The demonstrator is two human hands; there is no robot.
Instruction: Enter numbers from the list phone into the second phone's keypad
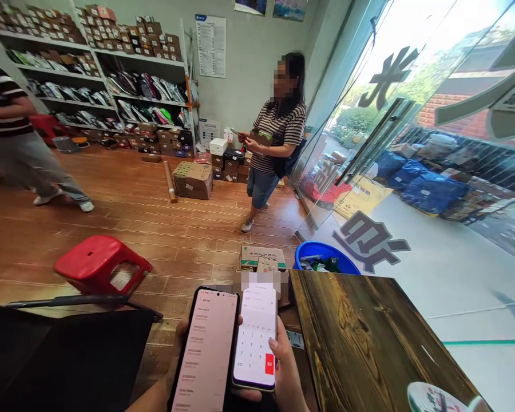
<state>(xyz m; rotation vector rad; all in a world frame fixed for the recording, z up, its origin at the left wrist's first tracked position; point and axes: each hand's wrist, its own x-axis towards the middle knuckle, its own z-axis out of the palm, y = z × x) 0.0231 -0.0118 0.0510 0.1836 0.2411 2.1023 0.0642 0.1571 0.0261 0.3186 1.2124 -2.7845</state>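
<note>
My left hand (pixel 178 357) holds a black phone (pixel 206 352) whose screen shows a pinkish list. Right beside it, my right hand (pixel 285 375) grips a second phone (pixel 256 337) showing a number keypad with a red key. Both phones are upright and side by side, almost touching, at the bottom middle of the view. A dark wooden tabletop (pixel 369 337) lies just to the right of my right hand.
A red plastic stool (pixel 100 263) stands on the wooden floor ahead left. A cardboard box (pixel 262 258) and a blue bin (pixel 324 257) sit past the table. A person in a striped top (pixel 274 137) stands near the glass door (pixel 369 131); another person (pixel 21 131) walks at left. Shelves of parcels (pixel 124 86) line the back wall.
</note>
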